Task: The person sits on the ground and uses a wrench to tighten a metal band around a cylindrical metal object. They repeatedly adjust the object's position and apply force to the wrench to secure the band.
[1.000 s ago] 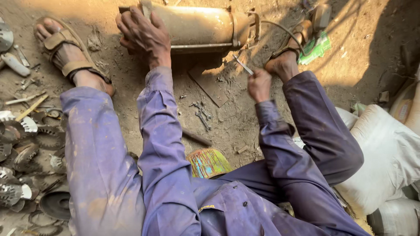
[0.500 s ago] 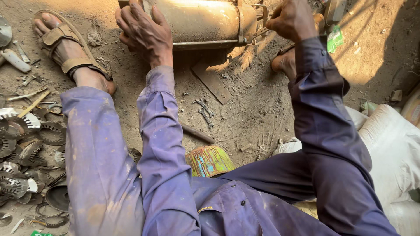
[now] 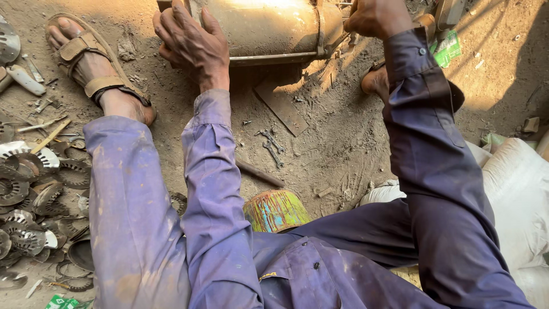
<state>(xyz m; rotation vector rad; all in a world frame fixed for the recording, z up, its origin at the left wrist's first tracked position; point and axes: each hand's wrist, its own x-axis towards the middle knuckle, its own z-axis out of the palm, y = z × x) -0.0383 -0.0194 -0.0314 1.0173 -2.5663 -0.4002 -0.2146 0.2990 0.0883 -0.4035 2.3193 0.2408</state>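
1. Nearest me, a small painted can point(image 3: 277, 210) sits on the dirt floor point(image 3: 337, 143) between my legs, its lower part hidden behind my purple overalls.
2. A little further out, two small spanners point(image 3: 270, 146) and a dark rod point(image 3: 260, 173) lie in the dust.
3. To my left lies a heap of slotted metal discs point(image 3: 28, 183), partly cut off by the frame edge.
4. My left hand point(image 3: 191, 46) rests flat on the rusty metal cylinder point(image 3: 269, 26), fingers spread over its near end, gripping nothing.
5. My right hand point(image 3: 377, 17) is clenched at the cylinder's right end; whatever it grips is hidden inside the fist.
6. The cylinder lies on its side at the far edge, its top cut off.
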